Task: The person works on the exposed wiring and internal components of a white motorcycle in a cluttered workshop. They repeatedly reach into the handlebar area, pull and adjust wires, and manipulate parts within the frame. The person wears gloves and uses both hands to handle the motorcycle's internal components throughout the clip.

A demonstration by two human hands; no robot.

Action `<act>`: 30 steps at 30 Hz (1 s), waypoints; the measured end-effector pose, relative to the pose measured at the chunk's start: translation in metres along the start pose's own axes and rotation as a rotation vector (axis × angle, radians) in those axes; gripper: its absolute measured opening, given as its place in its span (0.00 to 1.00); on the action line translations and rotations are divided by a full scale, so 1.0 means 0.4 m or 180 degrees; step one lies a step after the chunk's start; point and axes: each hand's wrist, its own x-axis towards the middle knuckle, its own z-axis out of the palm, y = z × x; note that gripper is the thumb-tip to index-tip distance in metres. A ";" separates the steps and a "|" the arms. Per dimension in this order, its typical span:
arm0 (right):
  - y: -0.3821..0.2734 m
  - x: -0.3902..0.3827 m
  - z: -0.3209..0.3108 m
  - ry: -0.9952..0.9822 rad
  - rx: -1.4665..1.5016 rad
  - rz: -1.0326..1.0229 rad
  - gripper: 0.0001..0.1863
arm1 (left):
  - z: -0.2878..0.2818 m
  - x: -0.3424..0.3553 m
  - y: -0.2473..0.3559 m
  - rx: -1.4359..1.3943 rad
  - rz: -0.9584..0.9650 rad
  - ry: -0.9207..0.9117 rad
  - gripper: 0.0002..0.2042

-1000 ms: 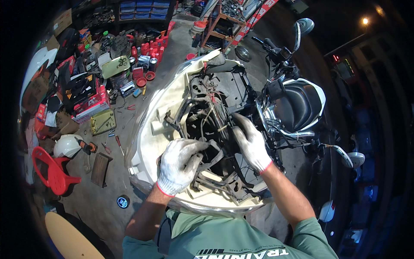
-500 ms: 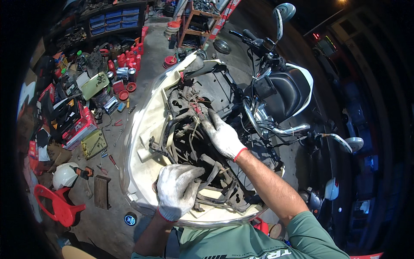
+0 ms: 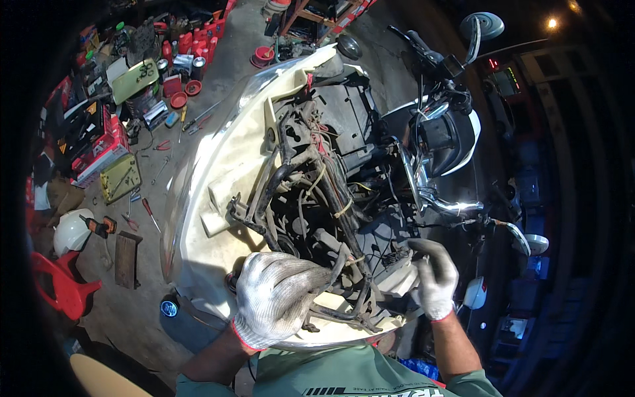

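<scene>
A scooter's dismantled body, with a cream plastic cowl [image 3: 221, 172] around a dark bare metal frame [image 3: 344, 221], is right below me. Both my hands wear white knitted gloves with greyed fingers. My left hand [image 3: 278, 294] is at the near left of the frame, its fingers bent and pressed together beside a metal tube; whatever they grip is hidden underneath. My right hand [image 3: 436, 274] is by the near right side of the body, fingers curved and apart from the thumb, with nothing visible in it. A bundle of thin wires [image 3: 321, 142] runs along the frame's far end.
The handlebar with its chrome mirrors [image 3: 481, 26] and a black-and-white front panel [image 3: 453, 139] lies to the right. On the left floor are a screwdriver [image 3: 151, 215], a yellow-green tray [image 3: 121, 178], a wooden block [image 3: 126, 259], a white helmet [image 3: 71, 231] and a red plastic chair [image 3: 63, 284].
My right hand has left the wires in the middle of the frame and moved right and nearer to me. My left hand stays at the frame. The whole view has shifted slightly.
</scene>
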 end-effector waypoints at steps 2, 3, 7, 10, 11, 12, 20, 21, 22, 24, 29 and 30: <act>0.044 -0.032 -0.060 0.0680 -0.0097 0.0265 0.14 | -0.004 0.004 -0.005 -0.0083 0.0043 0.0050 0.14; 0.065 -0.046 -0.094 0.1057 -0.0245 0.0334 0.11 | -0.003 0.010 -0.006 -0.0138 0.0071 0.0057 0.14; 0.274 -0.081 -0.291 0.1992 -0.0571 0.0175 0.11 | 0.014 -0.001 -0.017 -0.0354 0.0096 0.0222 0.11; 0.399 -0.073 -0.415 0.2264 -0.1393 0.0872 0.13 | 0.017 -0.002 -0.008 -0.0164 -0.0066 0.0156 0.13; 0.463 -0.076 -0.463 0.2280 -0.1457 0.1125 0.16 | 0.015 0.003 -0.002 -0.0162 -0.0107 0.0107 0.13; 0.501 -0.072 -0.493 0.2218 -0.1522 0.1280 0.23 | 0.018 0.000 -0.005 -0.0172 -0.0081 0.0132 0.12; 0.731 -0.006 -0.613 0.0674 -0.1497 0.1706 0.39 | 0.044 -0.010 0.018 0.0173 0.0013 0.0286 0.11; 0.761 -0.001 -0.622 0.0450 -0.1388 0.1641 0.39 | 0.051 -0.013 0.022 0.0280 -0.0036 0.0286 0.12; 0.764 0.021 -0.589 0.0445 -0.1219 0.1760 0.36 | 0.058 -0.015 0.025 0.0321 -0.0044 0.0373 0.13; 0.739 0.057 -0.566 0.0243 -0.1338 0.1700 0.32 | 0.059 -0.023 0.030 0.0447 -0.0120 0.0408 0.12; 0.788 0.086 -0.539 0.0396 -0.0579 0.1185 0.26 | 0.076 -0.039 0.031 0.0623 -0.0255 0.0544 0.11; 0.853 0.078 -0.554 0.0410 -0.0504 0.1111 0.27 | 0.083 -0.030 0.039 0.0733 -0.0198 0.0485 0.11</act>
